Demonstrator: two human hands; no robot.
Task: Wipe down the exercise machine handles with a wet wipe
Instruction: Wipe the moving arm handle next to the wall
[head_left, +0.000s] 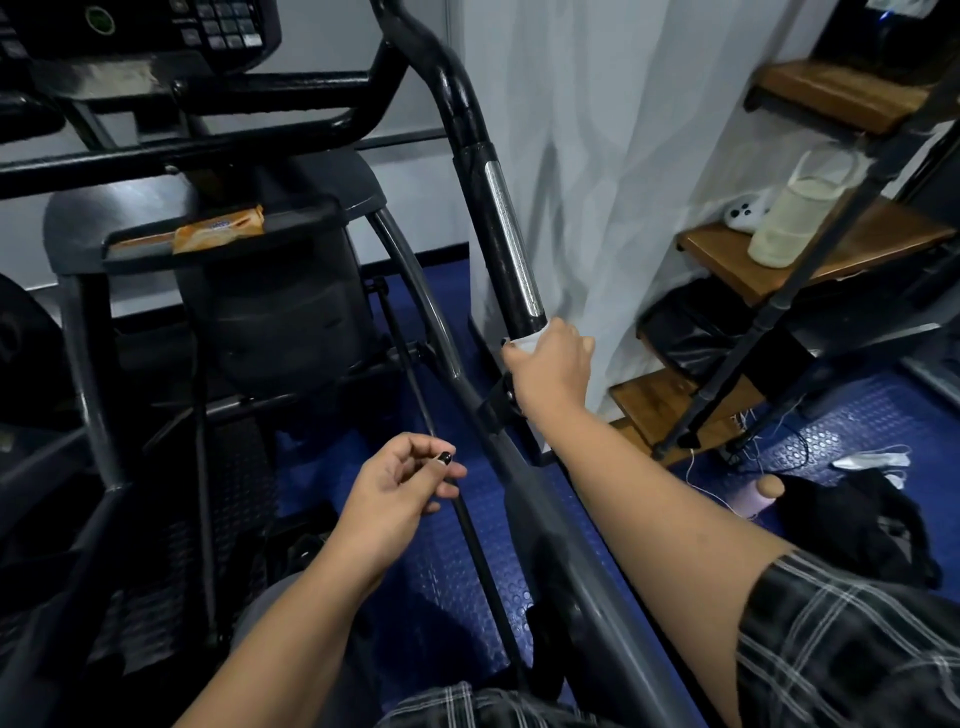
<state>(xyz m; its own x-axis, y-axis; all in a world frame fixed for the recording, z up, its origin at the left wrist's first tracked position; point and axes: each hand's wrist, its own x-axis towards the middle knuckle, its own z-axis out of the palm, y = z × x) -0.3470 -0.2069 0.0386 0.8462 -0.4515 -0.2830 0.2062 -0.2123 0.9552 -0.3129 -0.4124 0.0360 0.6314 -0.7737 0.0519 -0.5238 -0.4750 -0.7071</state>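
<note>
Right hand: the right hand (550, 358) is wrapped around the lower end of the right handle (506, 234), just below the metal sensor strip (511, 239); the arm is stretched forward so the grip can be slid along the bar.
Right fingers: the fingers (584, 343) are curled round the far side of the bar and the thumb is pressed across the near side, so the wipe is clamped against the bar.
Wet wipe: the wet wipe (527, 340) is seen only as a white edge between palm and handle; most of it is hidden under the hand, which suggests it is folded round the bar to cover more of the surface in one pass.
Left hand: the left hand (400, 483) is held low and apart from the right handle, in front of a thin black rod (410, 374); whether the rod is touched cannot be told.
Left fingers: they are loosely curled with thumb and forefinger close together; nothing is clearly pinched.
Wipe packet: an orange packet (221, 234) is lying on the machine's front tray (332, 208), likely left there within reach.
Console: the console (156, 26) is above, untouched.
Step judged: the right handle is being wiped at its lower end; the length above, strip included, may need a pass, and the other handle is not in view.
</note>
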